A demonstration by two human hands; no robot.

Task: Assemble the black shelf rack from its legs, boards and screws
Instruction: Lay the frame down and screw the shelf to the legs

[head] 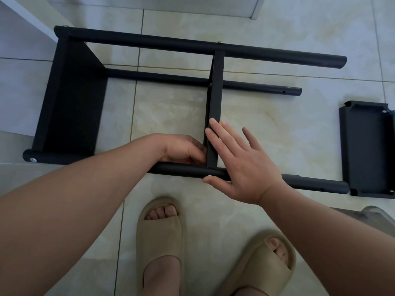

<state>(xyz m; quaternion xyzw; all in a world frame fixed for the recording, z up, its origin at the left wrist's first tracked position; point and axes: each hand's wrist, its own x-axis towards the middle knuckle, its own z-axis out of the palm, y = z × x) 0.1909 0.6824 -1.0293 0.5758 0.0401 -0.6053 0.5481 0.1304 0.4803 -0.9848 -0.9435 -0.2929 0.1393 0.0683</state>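
The black shelf rack lies on its side on the tiled floor. One board (72, 99) is fixed at the left end and a middle board (215, 99) stands between the legs. The far leg (277, 54) and a lower leg (256, 86) run to the right. My left hand (183, 149) curls its fingers against the middle board where it meets the near leg (181, 168). My right hand (239, 161) lies flat with straight fingers on the board's edge, thumb on the near leg beside a screw (210, 175). A loose third board (367, 150) lies at the right.
A white cabinet corner (27, 20) stands at the upper left and a white furniture base (254, 9) at the top. My feet in beige slippers (160, 236) are just below the rack. A clear plastic item (376, 212) sits at the right edge.
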